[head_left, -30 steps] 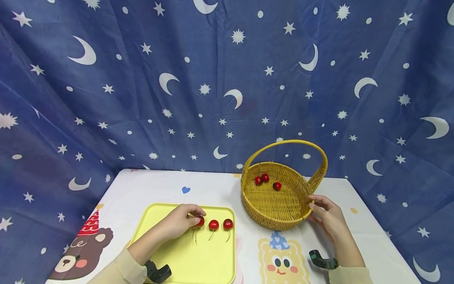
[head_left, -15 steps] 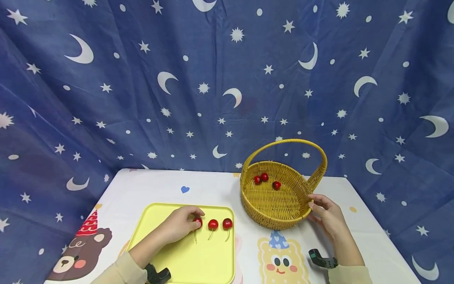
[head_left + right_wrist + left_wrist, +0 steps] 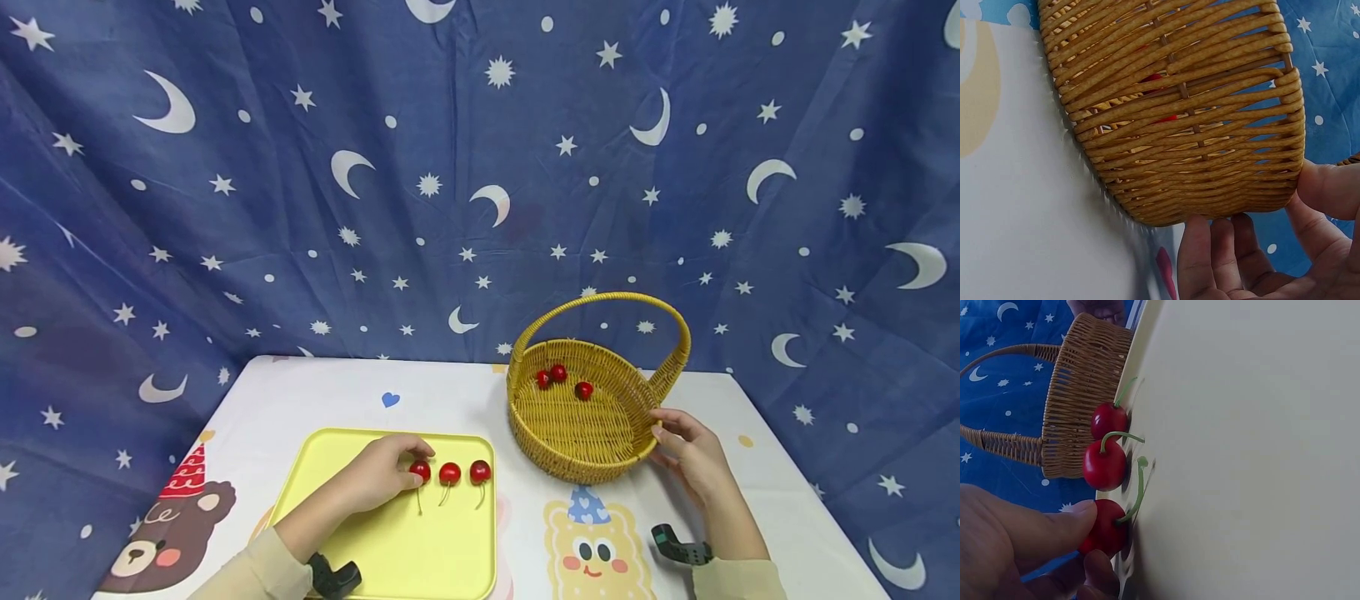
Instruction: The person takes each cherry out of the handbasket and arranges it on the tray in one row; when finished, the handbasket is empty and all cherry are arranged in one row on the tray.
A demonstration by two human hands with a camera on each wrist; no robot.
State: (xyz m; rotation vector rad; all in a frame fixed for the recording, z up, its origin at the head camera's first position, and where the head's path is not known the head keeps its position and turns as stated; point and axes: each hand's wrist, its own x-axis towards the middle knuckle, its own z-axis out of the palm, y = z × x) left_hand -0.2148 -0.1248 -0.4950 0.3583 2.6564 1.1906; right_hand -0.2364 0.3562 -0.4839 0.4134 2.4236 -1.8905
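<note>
In the head view, my left hand (image 3: 382,473) reaches over the yellow tray (image 3: 405,554) and pinches the leftmost cherry (image 3: 421,471) between thumb and fingers. The left wrist view shows the thumb (image 3: 1079,519) against that red cherry (image 3: 1107,528), its green stem pointing away from the hand. Two more cherries, a middle one (image 3: 450,474) and a right one (image 3: 480,472), lie beside it in a row. My right hand (image 3: 693,458) grips the rim of a wicker basket (image 3: 540,450), thumb and fingers on its right side. Inside the basket are three cherries (image 3: 583,390).
The basket's tall arched handle (image 3: 607,297) rises above it. A white cloth with cartoon prints covers the table (image 3: 450,392). Behind the table hangs a blue curtain (image 3: 420,208) with moons and stars. Black devices sit on the left wrist (image 3: 333,577) and right wrist (image 3: 678,546).
The left hand has shifted slightly, and more of the leftmost cherry shows now, its stem hanging at a different angle. My right hand stays on the basket rim.
</note>
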